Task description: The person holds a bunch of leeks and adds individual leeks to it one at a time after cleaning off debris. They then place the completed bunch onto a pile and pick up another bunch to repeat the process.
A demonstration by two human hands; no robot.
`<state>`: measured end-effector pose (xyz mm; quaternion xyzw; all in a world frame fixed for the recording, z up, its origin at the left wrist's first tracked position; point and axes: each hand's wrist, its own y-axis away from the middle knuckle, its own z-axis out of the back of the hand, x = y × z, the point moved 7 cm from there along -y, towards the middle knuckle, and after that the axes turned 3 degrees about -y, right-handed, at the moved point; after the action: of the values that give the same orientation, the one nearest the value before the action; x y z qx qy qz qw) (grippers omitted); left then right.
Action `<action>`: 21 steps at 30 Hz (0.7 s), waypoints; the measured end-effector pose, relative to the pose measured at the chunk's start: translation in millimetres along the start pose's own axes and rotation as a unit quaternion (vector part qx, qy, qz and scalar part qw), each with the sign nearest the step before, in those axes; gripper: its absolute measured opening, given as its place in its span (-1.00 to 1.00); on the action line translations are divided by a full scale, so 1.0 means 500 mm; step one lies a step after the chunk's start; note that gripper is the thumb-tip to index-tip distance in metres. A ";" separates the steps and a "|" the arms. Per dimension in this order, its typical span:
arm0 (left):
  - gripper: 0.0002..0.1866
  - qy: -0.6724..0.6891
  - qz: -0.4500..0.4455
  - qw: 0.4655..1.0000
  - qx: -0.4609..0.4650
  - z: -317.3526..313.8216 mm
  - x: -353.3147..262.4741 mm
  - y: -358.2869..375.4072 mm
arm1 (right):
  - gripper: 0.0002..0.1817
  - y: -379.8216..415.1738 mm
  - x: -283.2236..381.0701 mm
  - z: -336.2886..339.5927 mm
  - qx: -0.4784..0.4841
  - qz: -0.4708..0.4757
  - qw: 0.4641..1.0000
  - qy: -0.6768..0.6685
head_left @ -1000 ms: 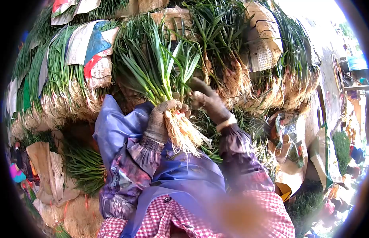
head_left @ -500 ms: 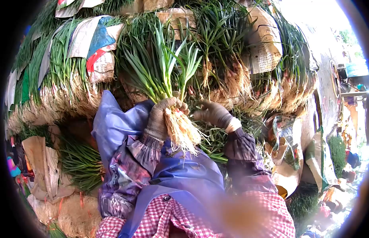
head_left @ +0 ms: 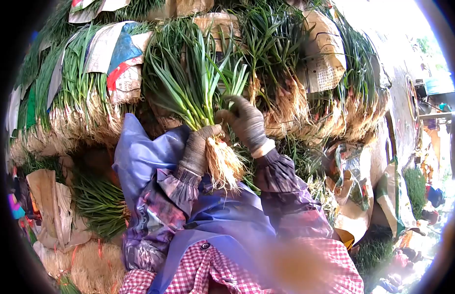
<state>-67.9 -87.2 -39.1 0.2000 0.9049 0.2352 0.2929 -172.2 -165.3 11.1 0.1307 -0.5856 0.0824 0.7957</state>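
Note:
My left hand (head_left: 200,149), in a worn brownish glove, is closed around the lower stems of a bunch of long-leaved green plants (head_left: 198,93). The leaves fan upward, and pale stringy roots (head_left: 223,164) hang below the fist. My right hand (head_left: 244,122), gloved alike, is raised at the right side of the stems. Its thumb and forefinger are curved and apart, with the thumb close to the stems. The other right fingers are partly hidden. Nothing shows clearly gripped in that hand.
Rows of similar rooted plants (head_left: 80,103) are stacked ahead, with paper sheets (head_left: 325,54) among them. A leafy heap (head_left: 100,201) lies at lower left beside cardboard (head_left: 48,206). A blue apron (head_left: 227,215) covers my lap. Sacks (head_left: 352,206) stand at right.
My right hand has moved up and left, from beside the roots to the stems, and its fingers now point upward. My left hand keeps its hold; the bunch has hardly moved.

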 end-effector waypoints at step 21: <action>-0.76 -0.047 -0.011 0.998 -0.028 0.004 -0.010 0.009 | -0.64 0.007 -0.063 -0.036 0.060 -0.040 0.940 -0.334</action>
<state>-61.8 -85.5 -35.8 0.1923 0.8855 0.2469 0.3433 -166.2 -155.5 -23.8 0.2212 -0.8058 0.0373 0.5481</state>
